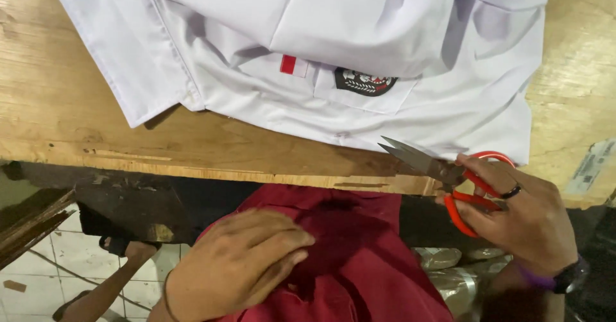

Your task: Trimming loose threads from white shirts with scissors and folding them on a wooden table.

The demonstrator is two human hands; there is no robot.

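Observation:
My right hand (523,222) grips red-handled scissors (443,171) at the table's front edge; the blades point left and sit slightly apart, just below the hem of a white shirt (333,46). The shirt lies spread on the wooden table (70,104), showing a red-and-white patch (293,65) and a black badge (364,81) on its pocket. My left hand (237,267) rests flat, fingers together, on dark red cloth (366,258) over my lap, below the table edge.
The table's front edge (192,168) is rough and chipped. White floor tiles (58,258) and a dark wooden piece (32,222) show at the lower left. Shiny plastic wrapping (449,271) lies under the table on the right. A paper label (590,168) sticks to the right table edge.

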